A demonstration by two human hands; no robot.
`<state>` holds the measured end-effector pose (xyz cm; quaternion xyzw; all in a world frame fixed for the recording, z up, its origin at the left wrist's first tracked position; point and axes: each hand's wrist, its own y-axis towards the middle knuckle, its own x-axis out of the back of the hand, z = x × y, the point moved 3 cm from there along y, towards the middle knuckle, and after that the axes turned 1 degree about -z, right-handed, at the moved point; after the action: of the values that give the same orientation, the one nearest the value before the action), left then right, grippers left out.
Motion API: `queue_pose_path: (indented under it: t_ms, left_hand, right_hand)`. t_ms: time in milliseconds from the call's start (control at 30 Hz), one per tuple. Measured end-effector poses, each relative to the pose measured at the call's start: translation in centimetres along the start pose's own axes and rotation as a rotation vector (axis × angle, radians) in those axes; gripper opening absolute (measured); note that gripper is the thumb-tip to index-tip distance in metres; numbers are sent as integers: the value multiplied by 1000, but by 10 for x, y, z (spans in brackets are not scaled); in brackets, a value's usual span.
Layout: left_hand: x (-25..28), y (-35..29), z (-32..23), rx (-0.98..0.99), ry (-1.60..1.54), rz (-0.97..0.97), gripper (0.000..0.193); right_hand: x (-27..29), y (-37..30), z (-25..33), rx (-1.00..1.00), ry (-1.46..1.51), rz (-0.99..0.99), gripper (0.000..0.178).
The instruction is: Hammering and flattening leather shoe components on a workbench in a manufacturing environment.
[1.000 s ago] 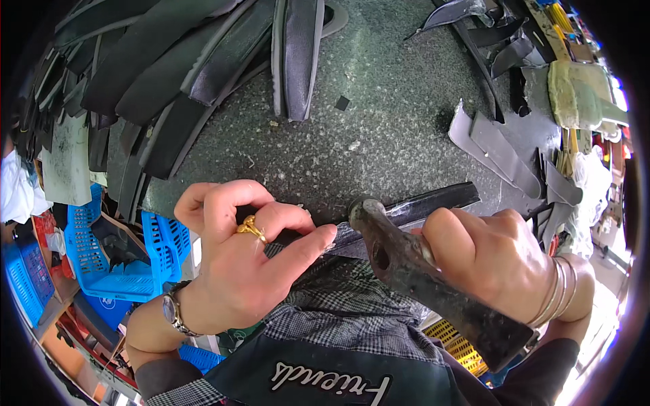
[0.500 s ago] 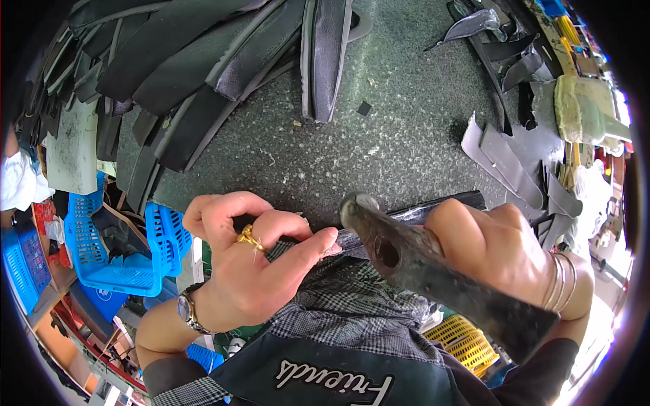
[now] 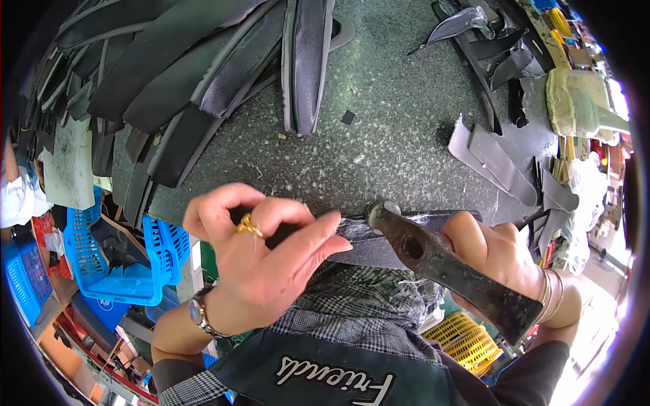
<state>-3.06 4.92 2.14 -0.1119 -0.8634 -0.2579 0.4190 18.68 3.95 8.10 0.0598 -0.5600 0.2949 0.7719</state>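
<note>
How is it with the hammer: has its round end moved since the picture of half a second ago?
Yes: against the small dark square scrap on the table, the hammer's round end has shifted to the right.

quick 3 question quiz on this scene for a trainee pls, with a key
1. Which hand holds the hammer?
2. True or false: the wristwatch is on the left wrist.
3. Where in the picture does the large pile of dark strips lie?
a) lower right
b) upper left
c) lower middle

Key: 1. the right hand; 2. true; 3. b
</note>
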Motion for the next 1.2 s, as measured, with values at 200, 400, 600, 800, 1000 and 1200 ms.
queue_pose_path:
  t_ms: [200, 400, 600, 800, 1000, 1200]
  left_hand:
    - [-3, -6, -3, 109, 14, -67, 35]
    - [-6, -15, -7, 90, -17, -54, 33]
    - [-5, -16, -11, 49, 71, -53, 34]
    - [-2, -15, -12, 32, 107, -6, 33]
    - [-3, -19, -9, 15, 156, -32, 29]
    - [-5, -12, -10, 113, 49, -61, 21]
  right_hand:
    - [5, 15, 5, 93, -14, 2, 21]
    - [4, 20, 3, 153, -27, 39, 23]
    - [11, 26, 8, 132, -46, -10, 21]
    - [11, 35, 3, 176, 6, 49, 20]
    - [16, 43, 12, 224, -58, 91, 18]
    - [19, 35, 2, 171, -30, 105, 18]
